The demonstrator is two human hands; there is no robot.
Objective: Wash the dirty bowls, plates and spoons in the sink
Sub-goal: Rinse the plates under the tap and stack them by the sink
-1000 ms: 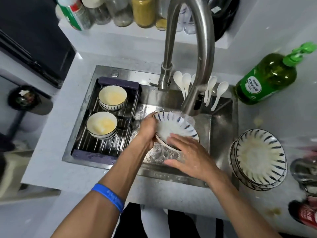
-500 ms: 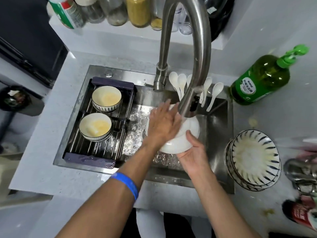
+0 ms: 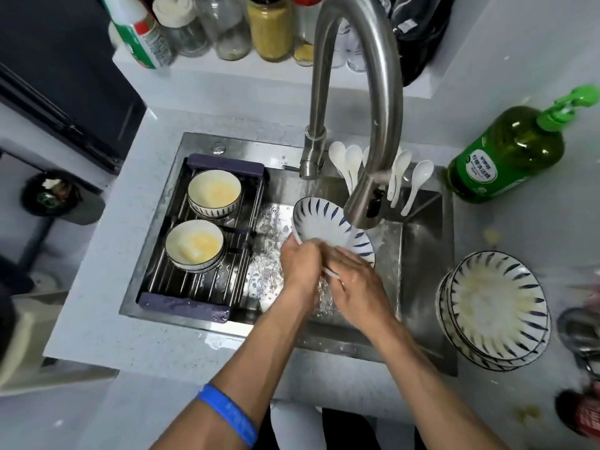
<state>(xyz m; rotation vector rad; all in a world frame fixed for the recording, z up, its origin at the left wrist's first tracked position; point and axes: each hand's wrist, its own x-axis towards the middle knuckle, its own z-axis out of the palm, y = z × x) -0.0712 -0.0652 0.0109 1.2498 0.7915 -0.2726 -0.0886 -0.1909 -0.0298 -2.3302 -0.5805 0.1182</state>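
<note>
A white plate with blue dashes (image 3: 324, 222) is tilted under the running tap (image 3: 360, 203) in the steel sink (image 3: 422, 254). My left hand (image 3: 300, 264) grips its near rim. My right hand (image 3: 357, 284) holds the same rim from the right, fingers over the plate's face. Two bowls with yellow residue (image 3: 214, 193) (image 3: 194, 244) sit on the drain rack (image 3: 207, 280) at the sink's left. Several white spoons (image 3: 402, 177) lean at the back of the sink. A stack of dirty striped plates (image 3: 493, 303) stands on the counter to the right.
A green dish-soap bottle (image 3: 506, 157) stands at the back right. Jars and bottles (image 3: 266, 27) line the shelf behind the tap. A metal object (image 3: 581, 336) and a red item (image 3: 584, 414) lie at the right edge. A dark appliance (image 3: 65, 76) is at the left.
The plate has been turned over: half a second ago its white underside faced me, now its patterned face is up. Both hands shifted to the near rim.
</note>
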